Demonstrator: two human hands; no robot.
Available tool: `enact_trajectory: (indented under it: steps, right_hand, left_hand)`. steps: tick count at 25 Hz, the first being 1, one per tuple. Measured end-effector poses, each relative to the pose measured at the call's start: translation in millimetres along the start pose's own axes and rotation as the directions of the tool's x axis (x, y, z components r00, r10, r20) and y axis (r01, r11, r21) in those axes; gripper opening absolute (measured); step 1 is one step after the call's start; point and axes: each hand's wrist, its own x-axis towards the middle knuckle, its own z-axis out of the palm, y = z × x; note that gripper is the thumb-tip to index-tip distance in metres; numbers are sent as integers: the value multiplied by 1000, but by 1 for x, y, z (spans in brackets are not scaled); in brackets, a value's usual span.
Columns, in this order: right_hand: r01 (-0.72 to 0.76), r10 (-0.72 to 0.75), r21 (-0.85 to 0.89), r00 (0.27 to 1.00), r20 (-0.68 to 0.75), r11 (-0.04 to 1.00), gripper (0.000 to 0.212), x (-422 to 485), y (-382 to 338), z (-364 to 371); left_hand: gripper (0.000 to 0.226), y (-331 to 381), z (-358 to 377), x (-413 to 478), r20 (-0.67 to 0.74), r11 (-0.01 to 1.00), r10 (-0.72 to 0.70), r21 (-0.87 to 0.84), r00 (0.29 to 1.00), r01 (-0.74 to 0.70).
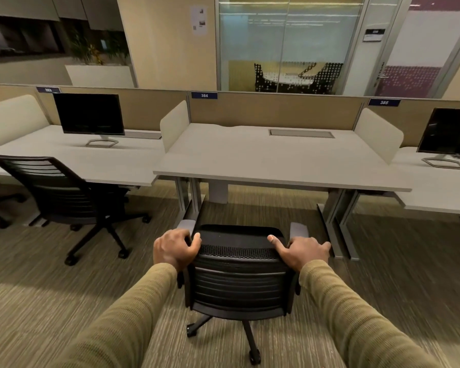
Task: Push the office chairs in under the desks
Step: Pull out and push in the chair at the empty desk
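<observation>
Item: black office chair, backrest toward the camera, standing on striped carpet in front of the middle desk (label 384) and well short of its front edge.

Left hand – fingers curled round the backrest's top left corner, thumb on the top edge.

Right hand – thumb laid along the top edge, fingers wrapped over the top right corner.

Clearance: the space under the middle desk was open between its left leg and right leg, and the chair's grey armrests sat within that span.

Second chair – left, angled, its seat just at the front edge of the left desk, wheels out on the carpet.

Monitors – one on the left desk, one at far right.
</observation>
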Motion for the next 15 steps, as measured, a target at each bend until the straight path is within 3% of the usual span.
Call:
enact_trajectory:
  steps: [6, 15]
  right_hand:
    - [67, -63, 23, 988, -140, 998, 99, -40, 23, 8]
    - [110, -91, 60, 964, -249, 992, 87, -34, 29, 7]
  left_hand:
    - [48, 11, -10, -42, -18, 997, 28, 70, 999, -27]
    - [54, 20, -11, -32, -28, 988, 63, 140, 998, -59]
